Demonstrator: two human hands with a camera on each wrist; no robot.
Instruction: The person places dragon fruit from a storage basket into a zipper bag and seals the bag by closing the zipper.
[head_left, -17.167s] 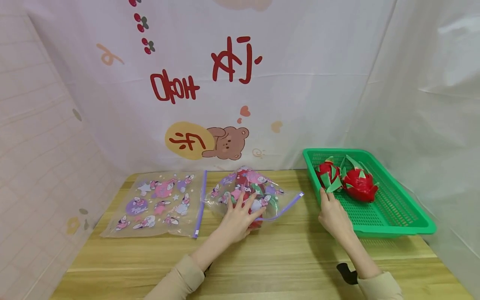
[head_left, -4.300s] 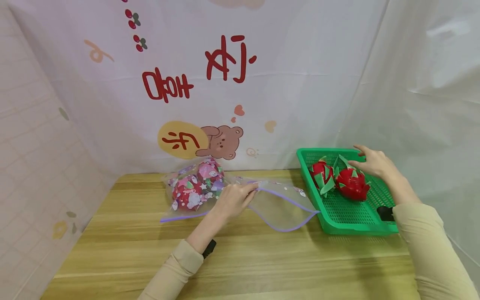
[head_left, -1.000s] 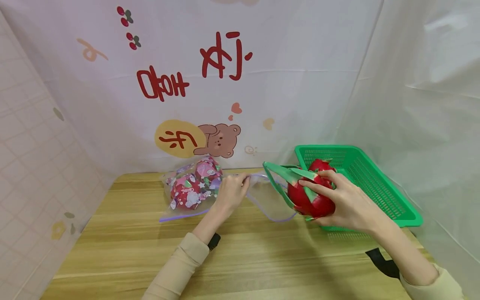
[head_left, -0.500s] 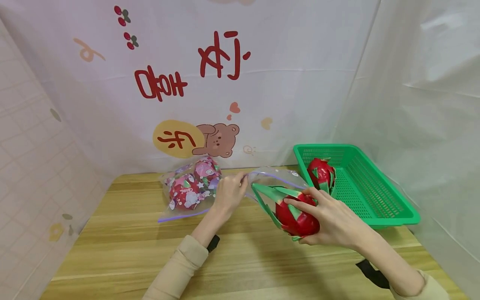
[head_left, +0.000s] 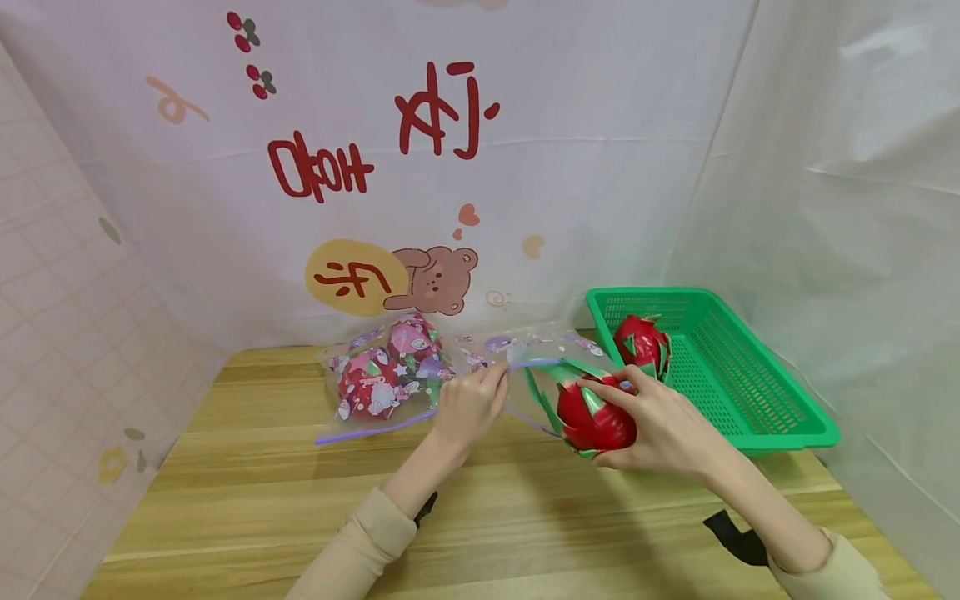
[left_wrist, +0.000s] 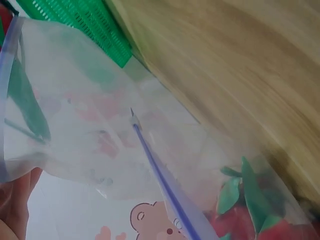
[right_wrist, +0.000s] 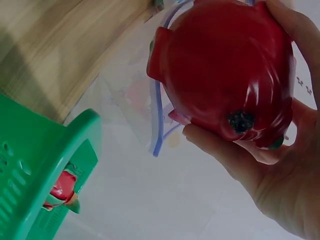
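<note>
Red dragon fruit (head_left: 597,419) gripped by spread right hand (head_left: 663,429), axis oblique, leaves toward far-left corner of tabletop (head_left: 487,525); bag rim (head_left: 542,362) pinched by left hand (head_left: 467,410).

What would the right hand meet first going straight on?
Most likely the open bag pinched by the left hand; the dragon fruit leading the right hand looks right at its mouth, depth unclear.

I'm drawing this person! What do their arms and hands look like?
The left sleeve and right sleeve are plain beige, stopping short of the hands. Just past the left one shows a black band, and past the right one another black band. The left hand and right hand wear no gloves; I see no rings.
</note>
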